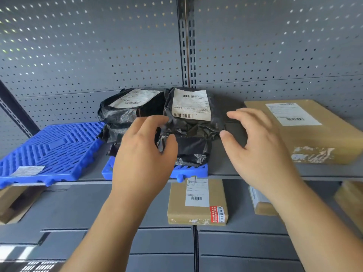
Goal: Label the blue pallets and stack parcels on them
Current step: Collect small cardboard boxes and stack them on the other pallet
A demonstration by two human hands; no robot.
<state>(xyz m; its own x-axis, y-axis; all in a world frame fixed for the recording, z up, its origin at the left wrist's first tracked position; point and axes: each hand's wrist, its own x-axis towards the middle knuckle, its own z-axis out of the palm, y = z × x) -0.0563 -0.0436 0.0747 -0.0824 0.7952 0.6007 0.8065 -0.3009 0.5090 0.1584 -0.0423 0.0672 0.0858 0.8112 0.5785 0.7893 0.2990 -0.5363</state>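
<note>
Both bare forearms reach up and forward from the bottom edge toward a grey metal shelf [255, 174]. The left hand [145, 152] has its fingers curled, thumb and fingertips touching the crumpled plastic at the left side of a black parcel [193, 132]; whether it truly grips is unclear. The right hand [261, 146] is spread open, fingers apart, just beside the parcel's right side, apart from it.

That parcel sits on a blue pallet [188, 170] at the shelf's front edge. A second black parcel [125, 112] lies against it on the left. Further left lies another blue pallet [49, 148] carrying a white label [27, 170]. To the right, a flat brown box [306, 130] rests on the shelf. On the lower shelf stands a smaller brown box [197, 203]. Grey pegboard [98, 46] forms the back wall.
</note>
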